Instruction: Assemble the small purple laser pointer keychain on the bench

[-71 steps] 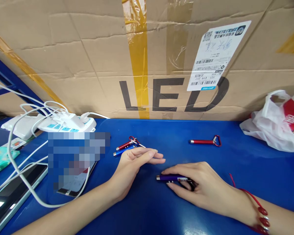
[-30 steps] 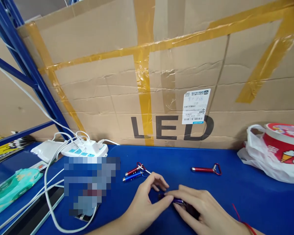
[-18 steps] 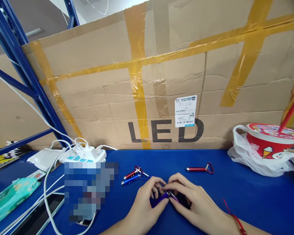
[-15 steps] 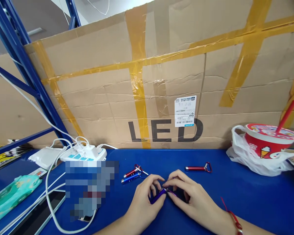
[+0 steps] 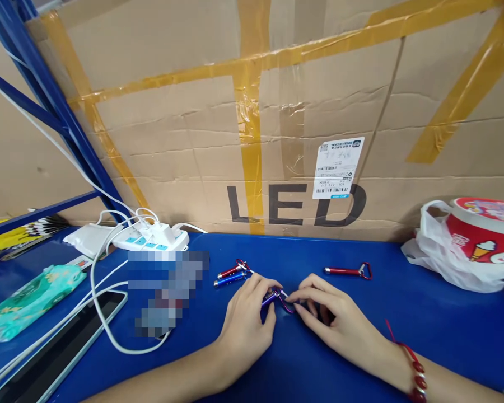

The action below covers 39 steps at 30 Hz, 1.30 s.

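My left hand (image 5: 247, 322) is curled around a small purple keychain flashlight (image 5: 269, 298), held just above the blue table (image 5: 424, 330). The fingertips of my right hand (image 5: 331, 319) pinch the purple clip (image 5: 286, 305) at the flashlight's end. A red bead bracelet (image 5: 415, 378) is on my right wrist. A red flashlight and a blue flashlight (image 5: 231, 275) lie side by side just beyond my left hand. Another red flashlight with a clip (image 5: 348, 271) lies beyond my right hand.
A big taped cardboard box marked LED (image 5: 294, 123) stands along the back. At left are a white power strip (image 5: 151, 239) with cables, a tablet (image 5: 54, 352) and a green packet (image 5: 25, 302). A red cup in a white bag (image 5: 470, 246) sits at right.
My right hand first held the purple flashlight alone on the table. My left hand joined it and took the body, while my right fingers shifted to the clip. The view tilted.
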Tool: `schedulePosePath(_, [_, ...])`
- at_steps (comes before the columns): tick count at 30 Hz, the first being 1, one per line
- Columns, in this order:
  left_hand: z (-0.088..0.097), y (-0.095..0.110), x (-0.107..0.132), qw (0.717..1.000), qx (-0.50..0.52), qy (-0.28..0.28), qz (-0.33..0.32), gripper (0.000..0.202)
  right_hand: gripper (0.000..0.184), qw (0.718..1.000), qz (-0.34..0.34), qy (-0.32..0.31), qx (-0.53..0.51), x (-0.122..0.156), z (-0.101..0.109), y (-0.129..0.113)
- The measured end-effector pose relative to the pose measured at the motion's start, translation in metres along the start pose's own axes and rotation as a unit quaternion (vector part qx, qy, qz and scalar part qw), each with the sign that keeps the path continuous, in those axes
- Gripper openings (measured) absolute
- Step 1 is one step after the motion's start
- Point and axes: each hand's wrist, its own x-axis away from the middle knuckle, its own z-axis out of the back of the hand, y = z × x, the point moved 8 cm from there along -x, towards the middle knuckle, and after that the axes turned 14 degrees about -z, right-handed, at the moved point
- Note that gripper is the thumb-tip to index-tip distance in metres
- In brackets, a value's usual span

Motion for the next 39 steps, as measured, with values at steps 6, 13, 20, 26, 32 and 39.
schedulePosePath(6, [-0.005,-0.002,0.001,0.998,-0.043,-0.026,-0.034,0.039,0.019,0.999,-0.028,-0.011,-0.038,-0.002,0.002,0.004])
schedulePosePath(13, [-0.016,0.016,0.005,0.977,-0.147,-0.087,-0.128,0.045,0.015,0.991,-0.067,-0.037,-0.107,-0.006,0.003,0.012])
schedulePosePath(20, [-0.019,0.015,0.004,0.969,-0.180,-0.110,-0.124,0.035,0.027,0.910,-0.178,-0.117,-0.356,-0.009,-0.002,0.027])
schedulePosePath(26, [-0.015,0.012,0.002,0.971,-0.196,-0.083,-0.111,0.033,0.040,0.703,-0.276,-0.142,-0.640,-0.013,-0.012,0.040])
schedulePosePath(32, [-0.015,0.010,0.002,0.968,-0.220,-0.080,-0.086,0.031,0.055,0.637,-0.298,-0.148,-0.695,-0.015,-0.011,0.044])
schedulePosePath(39, [-0.015,0.006,0.003,0.971,-0.213,-0.079,-0.071,0.032,0.056,0.635,-0.313,-0.137,-0.692,-0.014,-0.010,0.046])
